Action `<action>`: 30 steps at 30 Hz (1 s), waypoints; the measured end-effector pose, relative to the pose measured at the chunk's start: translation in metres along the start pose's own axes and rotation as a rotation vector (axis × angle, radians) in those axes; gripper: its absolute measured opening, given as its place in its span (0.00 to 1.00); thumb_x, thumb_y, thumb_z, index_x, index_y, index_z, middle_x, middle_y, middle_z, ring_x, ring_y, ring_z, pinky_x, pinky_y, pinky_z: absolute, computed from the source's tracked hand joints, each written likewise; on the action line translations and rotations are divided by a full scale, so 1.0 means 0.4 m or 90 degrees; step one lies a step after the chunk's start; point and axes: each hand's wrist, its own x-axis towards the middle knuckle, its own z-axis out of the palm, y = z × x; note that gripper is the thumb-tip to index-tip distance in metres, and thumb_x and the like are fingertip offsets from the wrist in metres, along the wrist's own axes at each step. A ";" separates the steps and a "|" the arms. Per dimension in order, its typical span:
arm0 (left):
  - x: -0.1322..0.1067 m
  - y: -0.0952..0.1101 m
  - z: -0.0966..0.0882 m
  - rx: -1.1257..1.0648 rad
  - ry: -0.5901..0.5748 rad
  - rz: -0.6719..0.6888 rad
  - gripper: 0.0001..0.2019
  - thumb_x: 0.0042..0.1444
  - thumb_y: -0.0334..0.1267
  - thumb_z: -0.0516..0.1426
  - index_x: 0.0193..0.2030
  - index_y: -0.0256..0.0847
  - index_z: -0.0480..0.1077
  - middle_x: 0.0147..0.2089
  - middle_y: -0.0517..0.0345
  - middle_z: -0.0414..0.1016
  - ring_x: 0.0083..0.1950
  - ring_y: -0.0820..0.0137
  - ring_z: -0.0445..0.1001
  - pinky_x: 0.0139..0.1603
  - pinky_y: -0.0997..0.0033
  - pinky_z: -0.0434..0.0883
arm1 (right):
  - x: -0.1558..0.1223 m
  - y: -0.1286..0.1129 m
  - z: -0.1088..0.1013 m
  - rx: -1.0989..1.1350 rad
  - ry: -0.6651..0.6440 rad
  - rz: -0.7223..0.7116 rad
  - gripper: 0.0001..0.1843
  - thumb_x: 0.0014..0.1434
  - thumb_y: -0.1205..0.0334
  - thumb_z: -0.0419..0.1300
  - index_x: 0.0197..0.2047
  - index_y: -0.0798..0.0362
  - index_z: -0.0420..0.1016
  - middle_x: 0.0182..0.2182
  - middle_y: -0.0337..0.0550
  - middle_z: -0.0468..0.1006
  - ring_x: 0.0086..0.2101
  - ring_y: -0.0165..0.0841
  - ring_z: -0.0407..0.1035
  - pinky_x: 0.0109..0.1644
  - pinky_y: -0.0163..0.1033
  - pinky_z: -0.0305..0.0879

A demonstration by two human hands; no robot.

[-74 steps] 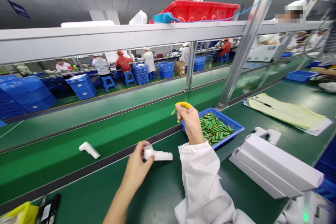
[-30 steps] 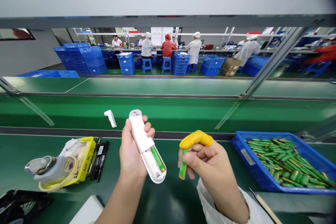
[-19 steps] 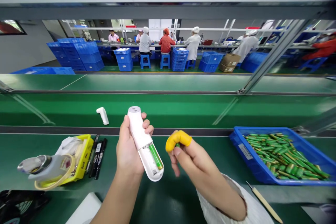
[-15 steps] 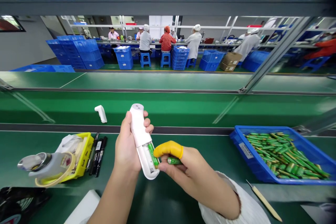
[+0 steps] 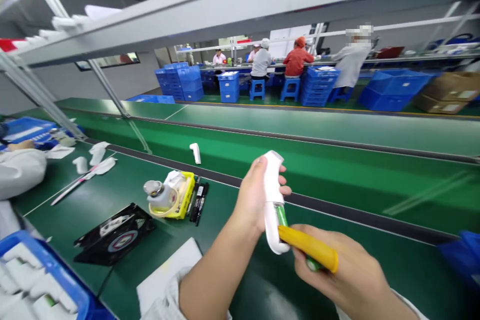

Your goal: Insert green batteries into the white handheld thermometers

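Gripping a white thermometer body [image 5: 273, 200] upright in the left hand [image 5: 252, 199], fingers wrapped round it, one green battery [image 5: 281, 216] seated in its open bay. Pinching a second green battery [image 5: 312, 263] at the bay's lower end with the right hand [image 5: 348, 275], yellow finger cot [image 5: 308, 248] on top. Left of the left hand, a yellow tray [image 5: 184, 201] and black markers [image 5: 198, 202].

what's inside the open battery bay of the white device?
One green battery lies in the white device, held by the left hand. The right hand, its finger in a yellow cot, covers the bay's lower end.
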 end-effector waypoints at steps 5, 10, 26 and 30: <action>-0.040 0.023 -0.006 0.025 0.000 -0.031 0.08 0.64 0.38 0.49 0.39 0.34 0.63 0.29 0.57 0.67 0.21 0.78 0.63 0.18 0.82 0.62 | 0.009 -0.033 -0.003 0.021 0.013 0.027 0.16 0.54 0.73 0.53 0.42 0.44 0.70 0.23 0.33 0.76 0.18 0.26 0.67 0.23 0.29 0.63; -0.098 0.067 -0.084 -0.047 0.100 -0.091 0.11 0.64 0.38 0.47 0.37 0.32 0.63 0.27 0.57 0.65 0.21 0.80 0.62 0.18 0.83 0.60 | 0.020 -0.103 0.041 0.191 0.012 0.066 0.09 0.56 0.70 0.55 0.37 0.47 0.73 0.21 0.34 0.74 0.19 0.26 0.69 0.24 0.26 0.66; -0.255 0.198 -0.577 1.021 0.312 0.385 0.17 0.54 0.27 0.50 0.51 0.42 0.63 0.49 0.51 0.72 0.48 0.60 0.72 0.46 0.63 0.68 | 0.185 -0.098 0.401 0.778 -0.240 0.656 0.16 0.54 0.50 0.61 0.31 0.53 0.62 0.21 0.33 0.65 0.20 0.25 0.62 0.26 0.32 0.59; -0.208 0.208 -0.623 1.259 0.278 0.407 0.20 0.54 0.23 0.49 0.52 0.41 0.62 0.48 0.50 0.73 0.48 0.59 0.74 0.40 0.65 0.70 | 0.230 -0.119 0.522 0.351 -0.235 0.461 0.05 0.56 0.62 0.58 0.33 0.54 0.67 0.22 0.35 0.66 0.22 0.27 0.59 0.27 0.33 0.51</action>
